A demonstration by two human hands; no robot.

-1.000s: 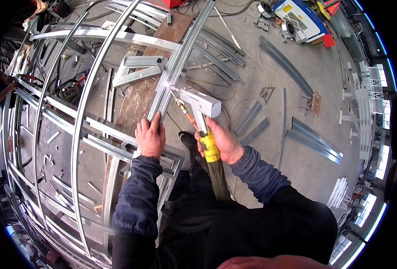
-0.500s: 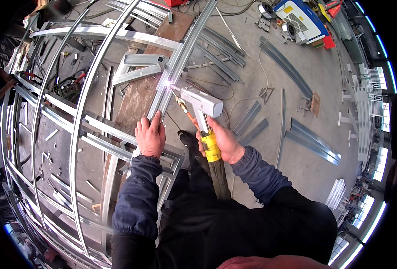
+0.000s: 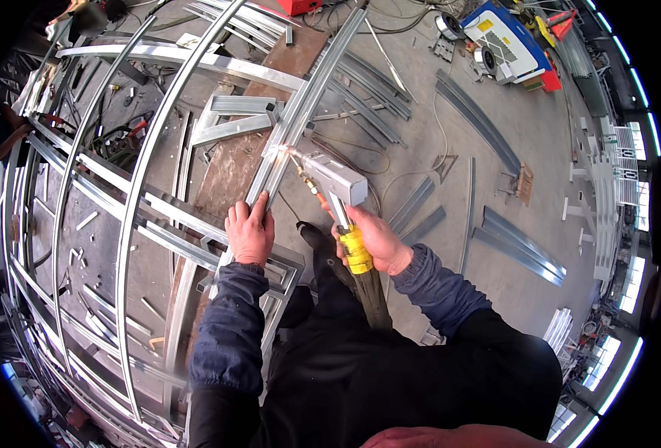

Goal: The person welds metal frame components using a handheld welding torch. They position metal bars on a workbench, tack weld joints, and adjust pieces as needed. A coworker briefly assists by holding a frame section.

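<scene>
My right hand (image 3: 379, 240) is wrapped round the handle of a grey handheld welding gun (image 3: 335, 178), just above its yellow-taped cable sleeve (image 3: 356, 252). The gun's thin tip points forward-left and meets a long galvanized steel profile (image 3: 312, 95), where a small whitish-orange glow shows. Fingers stretched forward, my left hand (image 3: 251, 237) lies on the near part of that profile, a short way below the glow. A brass fitting with an orange hose (image 3: 317, 193) runs along the gun. Both sleeves are dark blue.
A frame of curved steel rails (image 3: 132, 201) fills the left side. Beneath the profile lies a rusty brown plate (image 3: 229, 168). Loose steel channels (image 3: 521, 246) lie on the floor to the right. A blue-and-white machine (image 3: 498, 41) stands far right. Another person's arm (image 3: 18, 134) shows far left.
The bright violet-white arc at the gun's tip has dimmed to a small glow. The gun and my right hand have shifted slightly nearer to me. My left hand stays on the profile.
</scene>
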